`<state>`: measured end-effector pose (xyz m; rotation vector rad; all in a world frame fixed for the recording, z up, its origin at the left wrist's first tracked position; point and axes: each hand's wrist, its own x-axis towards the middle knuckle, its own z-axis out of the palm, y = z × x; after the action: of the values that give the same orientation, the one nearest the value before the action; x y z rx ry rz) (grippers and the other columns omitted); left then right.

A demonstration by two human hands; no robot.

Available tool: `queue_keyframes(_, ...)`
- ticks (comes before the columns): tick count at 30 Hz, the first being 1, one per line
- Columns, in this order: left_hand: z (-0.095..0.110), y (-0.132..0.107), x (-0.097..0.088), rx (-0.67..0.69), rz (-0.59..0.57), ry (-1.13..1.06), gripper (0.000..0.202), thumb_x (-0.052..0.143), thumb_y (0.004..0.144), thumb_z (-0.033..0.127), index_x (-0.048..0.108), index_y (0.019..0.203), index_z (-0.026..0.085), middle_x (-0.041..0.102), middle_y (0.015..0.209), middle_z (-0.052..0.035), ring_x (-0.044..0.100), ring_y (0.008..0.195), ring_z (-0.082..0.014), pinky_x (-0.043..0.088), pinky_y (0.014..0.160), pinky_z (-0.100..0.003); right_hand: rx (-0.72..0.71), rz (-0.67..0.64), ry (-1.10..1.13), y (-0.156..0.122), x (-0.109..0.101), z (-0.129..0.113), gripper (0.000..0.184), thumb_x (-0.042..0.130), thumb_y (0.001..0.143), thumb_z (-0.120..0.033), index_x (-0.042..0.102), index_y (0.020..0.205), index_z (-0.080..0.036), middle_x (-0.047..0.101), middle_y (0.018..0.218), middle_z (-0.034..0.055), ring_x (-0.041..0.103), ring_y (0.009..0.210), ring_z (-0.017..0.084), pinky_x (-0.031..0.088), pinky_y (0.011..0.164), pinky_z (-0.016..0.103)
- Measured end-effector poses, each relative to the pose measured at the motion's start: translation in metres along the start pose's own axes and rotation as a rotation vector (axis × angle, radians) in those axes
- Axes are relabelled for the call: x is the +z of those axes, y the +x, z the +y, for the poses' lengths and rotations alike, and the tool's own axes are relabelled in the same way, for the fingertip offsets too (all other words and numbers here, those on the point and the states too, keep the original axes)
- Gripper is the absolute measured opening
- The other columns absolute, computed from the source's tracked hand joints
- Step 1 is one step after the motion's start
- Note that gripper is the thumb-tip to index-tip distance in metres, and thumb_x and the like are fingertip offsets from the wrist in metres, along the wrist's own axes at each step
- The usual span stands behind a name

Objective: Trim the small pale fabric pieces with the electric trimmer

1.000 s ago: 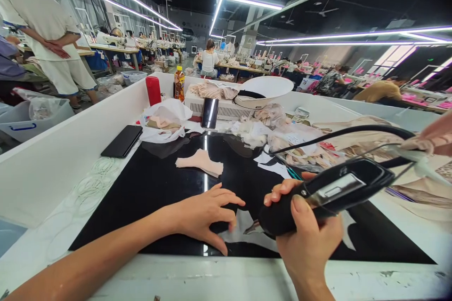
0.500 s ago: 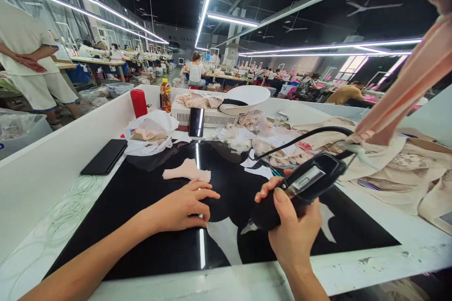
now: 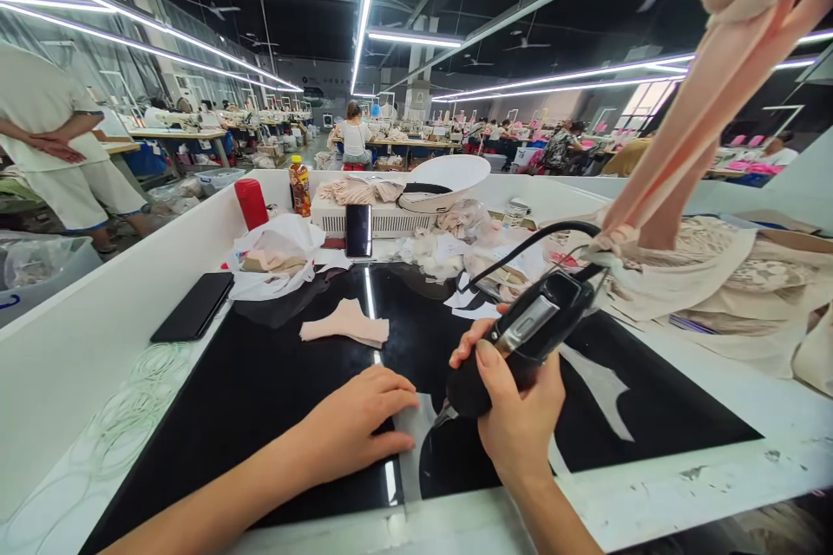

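Observation:
My right hand (image 3: 521,416) is wrapped round a black corded hand tool (image 3: 537,321) with a silver plate on its side. Its narrow metal tip (image 3: 444,414) points down left, at the right edge of a pale, thin cut piece (image 3: 411,438) on the glossy black board (image 3: 279,390); I cannot tell whether it touches. My left hand (image 3: 361,416) lies palm down with fingers stretched, fingertips on that piece's left edge. Beyond it rests a pink fabric piece (image 3: 344,325). Another pale cut piece (image 3: 602,390) lies right of the tool.
Pink fabric strips (image 3: 690,121) hang from above and are tied to the tool's cord end. A phone (image 3: 358,230), a black case (image 3: 193,307), a white plastic bag (image 3: 277,247) and heaped beige fabric (image 3: 735,277) surround the board. A low white wall (image 3: 97,295) edges the table.
The tool has moved left and its tip is now at the pale piece's edge. My left hand has shifted slightly right and nearer to me. The view has turned a little.

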<state>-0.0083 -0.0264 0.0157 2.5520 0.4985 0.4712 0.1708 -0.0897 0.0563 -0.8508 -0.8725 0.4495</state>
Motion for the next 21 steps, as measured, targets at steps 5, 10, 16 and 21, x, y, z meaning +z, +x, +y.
queue_keyframes(5,0.004,0.000,0.003,-0.022,-0.059,-0.043,0.049,0.083,0.085,0.032,0.063,0.129,0.022,0.063,0.138,-0.0104,0.056,0.130,-0.0304,0.032,0.120,-0.055,0.019,-0.024,-0.007,-0.004,0.002,0.004,0.029,0.077,0.089,-0.029,0.059,0.112,-0.026,0.066,0.088,-0.0028,0.064,0.067,0.014,0.057,0.063,0.031)
queue_keyframes(10,0.011,-0.002,0.003,-0.062,-0.125,-0.060,0.066,0.087,0.079,0.043,0.061,0.136,0.020,0.058,0.145,-0.0123,0.052,0.135,-0.0344,0.029,0.121,-0.062,-0.002,-0.025,-0.030,-0.007,0.002,0.006,0.033,0.076,0.089,-0.027,0.057,0.117,-0.027,0.067,0.087,-0.0032,0.065,0.066,0.014,0.057,0.063,0.030)
queue_keyframes(16,0.012,-0.006,0.002,-0.057,-0.175,-0.032,0.076,0.084,0.079,0.048,0.055,0.144,0.020,0.051,0.152,-0.0137,0.045,0.141,-0.0366,0.027,0.122,-0.061,-0.023,-0.027,-0.053,-0.006,0.004,0.005,0.029,0.074,0.089,-0.029,0.058,0.113,-0.025,0.066,0.084,-0.0027,0.063,0.061,0.013,0.056,0.059,0.029)
queue_keyframes(21,0.011,-0.004,0.000,-0.065,-0.194,-0.032,0.079,0.084,0.079,0.047,0.053,0.146,0.020,0.050,0.154,-0.0145,0.043,0.143,-0.0376,0.026,0.122,-0.063,0.017,-0.005,-0.018,-0.008,0.004,0.001,0.034,0.075,0.089,-0.030,0.056,0.116,-0.026,0.066,0.086,-0.0022,0.064,0.065,0.014,0.057,0.061,0.031)
